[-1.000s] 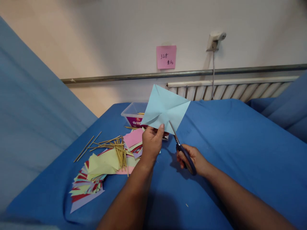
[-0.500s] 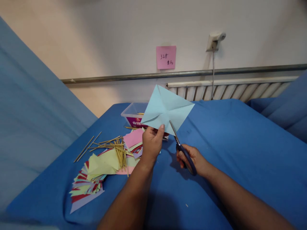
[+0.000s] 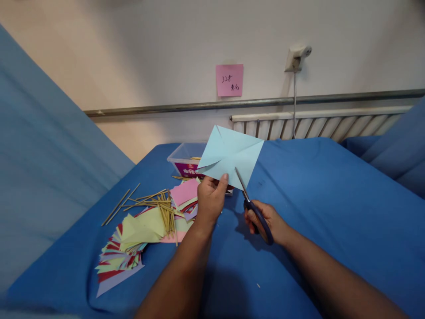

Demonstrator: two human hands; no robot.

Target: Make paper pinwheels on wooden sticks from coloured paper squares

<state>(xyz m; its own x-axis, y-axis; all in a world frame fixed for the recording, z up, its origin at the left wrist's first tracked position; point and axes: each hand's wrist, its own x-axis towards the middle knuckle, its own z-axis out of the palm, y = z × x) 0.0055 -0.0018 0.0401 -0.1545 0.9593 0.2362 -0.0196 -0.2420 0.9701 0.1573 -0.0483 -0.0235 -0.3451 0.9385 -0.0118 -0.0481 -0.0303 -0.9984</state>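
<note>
A light blue square of paper [image 3: 229,148] is held up over the table, its lower edge pinched in my left hand [image 3: 212,195] with the thumb on top. Slits or creases run inward from its corners. My right hand [image 3: 264,217] is closed around the dark blue handles of a pair of scissors [image 3: 246,195]. One blade lies over the paper's lower right corner, pointing toward its middle; the other blade is hidden behind the sheet.
Left of my hands lie a fanned pile of coloured paper [image 3: 121,254], loose thin sticks [image 3: 168,212] and pink sheets [image 3: 184,191]. Behind them stands a clear plastic box [image 3: 181,153] with a purple label. A blue cloth [image 3: 315,199] covers the table; a radiator [image 3: 318,124] runs behind.
The paper has tilted, its top corner dipping and its right corner shifting left. Both hands stay almost in place, and the scissor blade still lies at the lower right corner.
</note>
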